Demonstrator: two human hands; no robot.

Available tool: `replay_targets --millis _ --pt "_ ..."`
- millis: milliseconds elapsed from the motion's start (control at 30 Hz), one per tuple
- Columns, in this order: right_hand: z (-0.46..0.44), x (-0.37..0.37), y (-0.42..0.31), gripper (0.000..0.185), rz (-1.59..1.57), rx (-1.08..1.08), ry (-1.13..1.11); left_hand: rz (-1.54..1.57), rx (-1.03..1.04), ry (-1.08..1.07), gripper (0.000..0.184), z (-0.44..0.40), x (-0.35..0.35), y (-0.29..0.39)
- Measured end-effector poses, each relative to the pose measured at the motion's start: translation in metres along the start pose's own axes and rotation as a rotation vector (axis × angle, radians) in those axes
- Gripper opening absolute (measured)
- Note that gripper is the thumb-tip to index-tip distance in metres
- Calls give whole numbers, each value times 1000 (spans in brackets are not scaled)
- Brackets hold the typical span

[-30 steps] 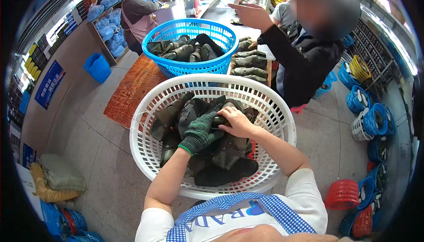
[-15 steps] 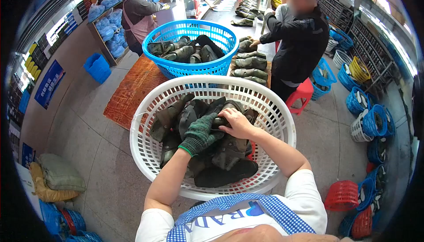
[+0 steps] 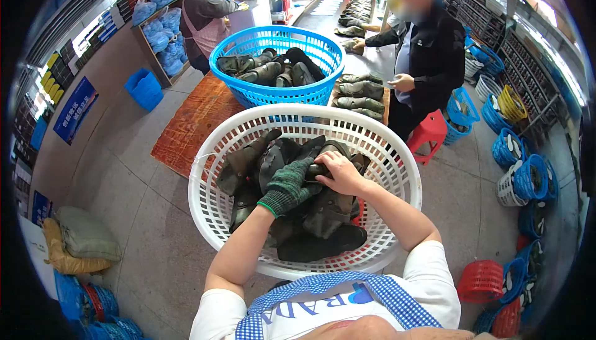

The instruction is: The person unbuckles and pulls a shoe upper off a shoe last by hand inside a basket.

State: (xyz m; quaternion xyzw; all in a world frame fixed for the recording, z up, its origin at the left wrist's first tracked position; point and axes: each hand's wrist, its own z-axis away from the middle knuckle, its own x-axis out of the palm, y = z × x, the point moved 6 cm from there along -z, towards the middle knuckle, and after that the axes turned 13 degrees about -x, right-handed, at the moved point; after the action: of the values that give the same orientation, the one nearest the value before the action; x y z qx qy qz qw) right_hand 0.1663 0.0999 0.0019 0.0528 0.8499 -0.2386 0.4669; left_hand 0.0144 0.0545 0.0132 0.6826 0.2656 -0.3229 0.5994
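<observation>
My left hand (image 3: 287,188), in a dark green knitted glove, and my bare right hand (image 3: 341,173) meet over a large white plastic basket (image 3: 415,194). Between them they grip a dark shoe upper (image 3: 318,170), the fingers of both hands closed around it. Much of that upper is hidden by my hands. More dark green and black shoe uppers (image 3: 329,213) lie piled loosely in the basket beneath and around my hands. One black upper (image 3: 323,244) rests flat near the basket's front side.
A blue basket (image 3: 279,95) of uppers stands on a worn reddish table (image 3: 189,132) just beyond. Uppers (image 3: 361,88) line the conveyor bench. At right, a co-worker (image 3: 434,48) stands by a red stool (image 3: 428,134). Stacked baskets (image 3: 531,175) line the right wall.
The view has shifted slightly, so the scene sits further right. My hands keep nearly the same grip. The co-worker at right has turned, one hand now reaching an upper on the bench.
</observation>
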Motion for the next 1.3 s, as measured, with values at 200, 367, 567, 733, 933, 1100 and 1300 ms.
replay_targets --millis 200,367,567,733,933,1100,1300 --pt "-1 -2 -2 41 1 -3 -16 16 -3 -15 68 -1 2 -3" --pt "0 0 0 41 -4 -2 -18 -6 -3 -4 69 1 0 0" --pt "0 -1 0 42 -5 5 -27 -16 19 13 72 2 0 1" --pt "0 0 0 41 -11 1 -28 -28 10 -13 72 1 1 1" --pt "0 0 1 41 -11 5 -27 -17 48 21 73 1 4 -3" --pt "0 -1 0 40 -8 12 -20 18 25 14 72 0 4 -4" --pt "0 -1 0 40 -14 23 -22 13 51 14 69 0 4 -4"
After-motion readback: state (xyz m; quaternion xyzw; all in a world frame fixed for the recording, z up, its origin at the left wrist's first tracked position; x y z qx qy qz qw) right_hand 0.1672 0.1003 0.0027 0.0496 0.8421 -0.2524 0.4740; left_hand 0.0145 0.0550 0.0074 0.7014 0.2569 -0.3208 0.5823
